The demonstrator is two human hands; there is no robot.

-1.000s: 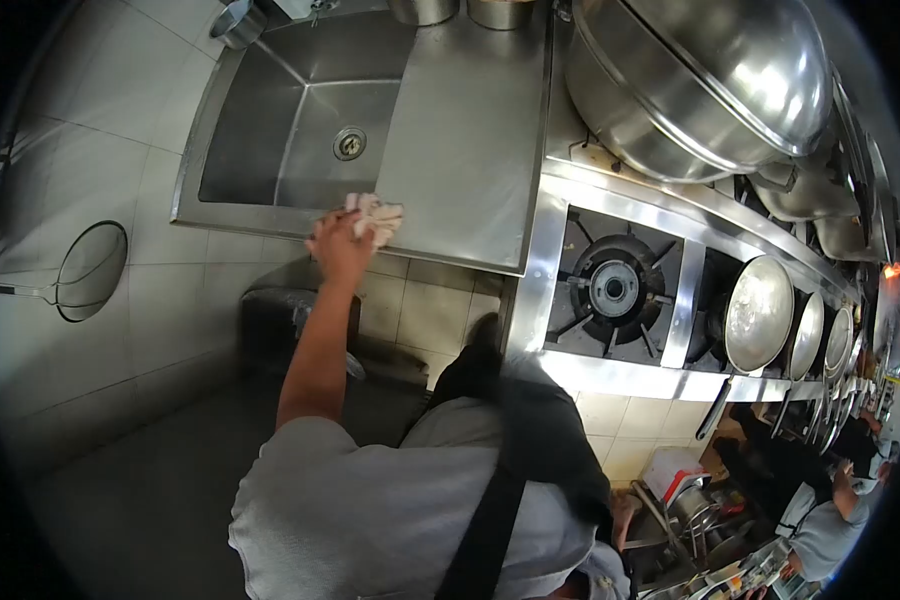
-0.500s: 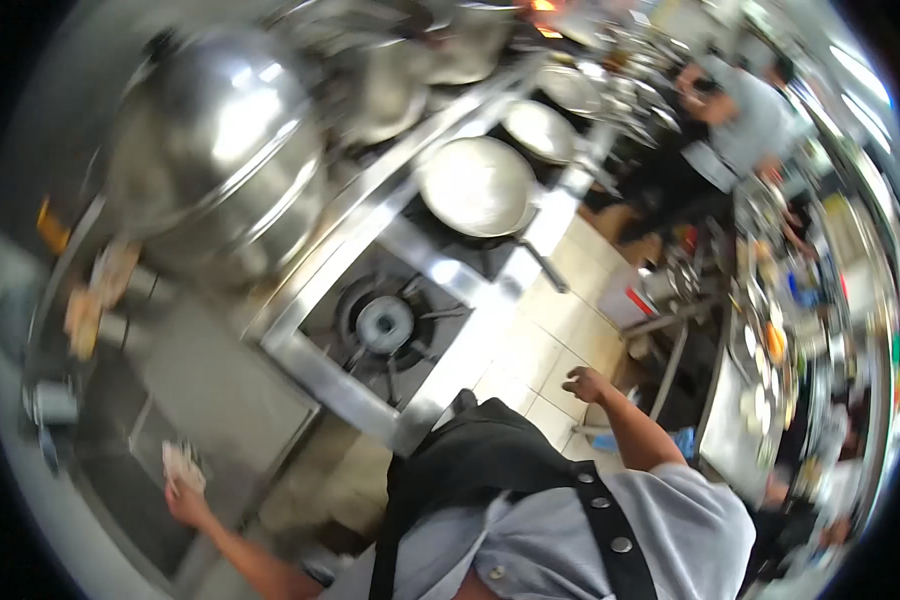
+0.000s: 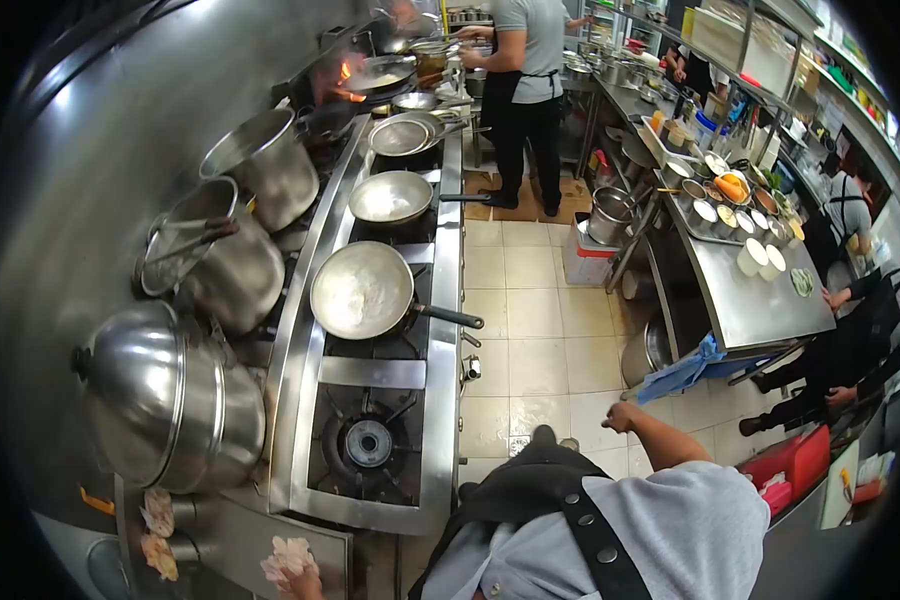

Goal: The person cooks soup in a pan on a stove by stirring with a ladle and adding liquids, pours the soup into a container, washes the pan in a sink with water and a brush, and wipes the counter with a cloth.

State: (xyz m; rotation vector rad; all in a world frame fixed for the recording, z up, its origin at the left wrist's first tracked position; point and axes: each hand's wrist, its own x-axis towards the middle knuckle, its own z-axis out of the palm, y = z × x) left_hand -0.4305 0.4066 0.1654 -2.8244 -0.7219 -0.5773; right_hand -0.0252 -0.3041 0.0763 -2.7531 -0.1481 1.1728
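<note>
At the bottom left, my left hand (image 3: 302, 584) is closed round a crumpled pale cloth (image 3: 288, 558), over the steel counter (image 3: 232, 540) beside the stove. My right hand (image 3: 622, 416) hangs over the tiled floor with its fingers curled; whether anything small is in them is hard to make out. Nearest to me on the stove is a bare burner (image 3: 368, 443). Beyond it sit a frying pan (image 3: 362, 290) with a black handle and a second pan (image 3: 390, 197).
Large steel pots (image 3: 260, 165) and a domed steamer (image 3: 150, 390) line the stove's left. A co-worker (image 3: 535, 75) stands at the far stove near flames. At right are a prep table (image 3: 760, 305) with containers, a blue cloth (image 3: 680, 370), a red bin (image 3: 790, 465) and more people.
The view has swung from the sink toward the stove and aisle. My left hand still holds the cloth, now over the counter beside the stove. My right hand has come into view.
</note>
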